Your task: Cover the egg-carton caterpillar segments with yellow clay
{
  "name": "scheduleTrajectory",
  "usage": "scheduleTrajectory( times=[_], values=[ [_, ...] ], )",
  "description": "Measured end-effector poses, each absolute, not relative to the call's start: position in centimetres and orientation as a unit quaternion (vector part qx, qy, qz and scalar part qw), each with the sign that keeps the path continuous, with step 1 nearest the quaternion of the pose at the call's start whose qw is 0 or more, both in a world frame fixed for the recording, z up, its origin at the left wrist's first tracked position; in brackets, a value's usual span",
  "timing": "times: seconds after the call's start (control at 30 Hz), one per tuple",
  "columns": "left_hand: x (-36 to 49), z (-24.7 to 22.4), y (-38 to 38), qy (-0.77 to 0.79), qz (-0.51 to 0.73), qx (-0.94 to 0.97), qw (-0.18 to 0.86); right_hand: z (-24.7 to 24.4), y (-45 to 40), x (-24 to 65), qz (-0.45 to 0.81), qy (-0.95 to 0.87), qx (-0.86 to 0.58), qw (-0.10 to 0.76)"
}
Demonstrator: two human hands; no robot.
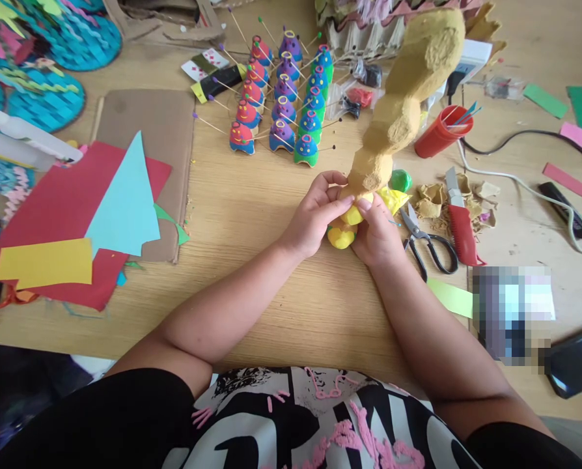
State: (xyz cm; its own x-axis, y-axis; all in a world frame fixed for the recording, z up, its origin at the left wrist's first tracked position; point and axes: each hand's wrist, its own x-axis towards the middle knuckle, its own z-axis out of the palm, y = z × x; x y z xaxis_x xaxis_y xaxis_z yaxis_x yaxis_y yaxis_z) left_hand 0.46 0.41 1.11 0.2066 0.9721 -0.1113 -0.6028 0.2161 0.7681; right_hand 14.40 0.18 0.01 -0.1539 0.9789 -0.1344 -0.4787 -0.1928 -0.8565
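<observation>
Both my hands grip a tan egg carton strip [401,124] held up off the table, its cups running away from me. Yellow clay [340,237] covers the cup at the near end. My left hand [318,212] is closed on the strip's left side, thumb pressed against the clay edge. My right hand [381,228] closes on the other side, its thumb also on the yellow clay. A loose yellow piece [393,198], perhaps clay in its wrapper, shows just beyond my right thumb. Black-handled scissors [430,241] lie right of my right hand.
Painted egg carton caterpillars [284,98] with stick feelers stand at the back. Right are a red cup [442,133], a red-handled utility knife [459,221], carton scraps [430,198], a cable [525,172] and a phone [579,358]. Coloured paper [56,215] lies on cardboard [174,143] at left.
</observation>
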Motion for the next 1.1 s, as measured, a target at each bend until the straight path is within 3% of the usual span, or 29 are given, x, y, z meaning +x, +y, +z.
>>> scheduleTrajectory(
  times=[1.1],
  values=[
    [0.6, 1.0, 0.5, 0.328, 0.554, 0.299, 0.704, 0.2, 0.5, 14.8, 0.709, -0.354, -0.352, 0.499]
  ],
)
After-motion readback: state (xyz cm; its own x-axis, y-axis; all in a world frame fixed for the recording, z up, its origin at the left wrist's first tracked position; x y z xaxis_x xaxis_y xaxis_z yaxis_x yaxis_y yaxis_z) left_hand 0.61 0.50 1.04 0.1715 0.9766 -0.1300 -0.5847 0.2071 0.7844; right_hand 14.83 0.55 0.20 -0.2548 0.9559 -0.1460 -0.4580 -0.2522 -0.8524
